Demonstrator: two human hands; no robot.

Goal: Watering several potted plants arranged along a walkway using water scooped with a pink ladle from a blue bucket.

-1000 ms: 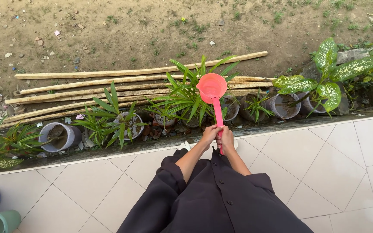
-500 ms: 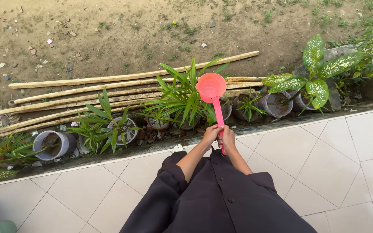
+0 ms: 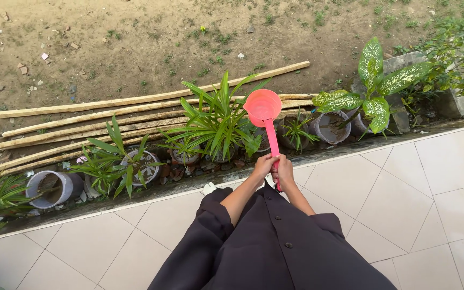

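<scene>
Both of my hands grip the long handle of a pink water dipper (image 3: 264,110). My left hand (image 3: 262,166) and my right hand (image 3: 284,169) sit side by side at the handle's lower end. The dipper's round cup is held out over a leafy green potted plant (image 3: 216,123) at the edge of the tiled floor. I wear dark long sleeves and a dark buttoned garment.
A row of pots runs along the tile edge: a grey pot (image 3: 55,188) at left, a striped-leaf plant (image 3: 119,161), a small pot (image 3: 295,131), a grey pot (image 3: 330,128) and a broad spotted-leaf plant (image 3: 374,86). Bamboo poles (image 3: 108,121) lie on bare soil behind. Beige tiles (image 3: 404,193) surround me.
The view has shifted a little, so the pots sit further left in the frame. The blue container at lower left has almost left view. My hands keep the same hold on the dipper.
</scene>
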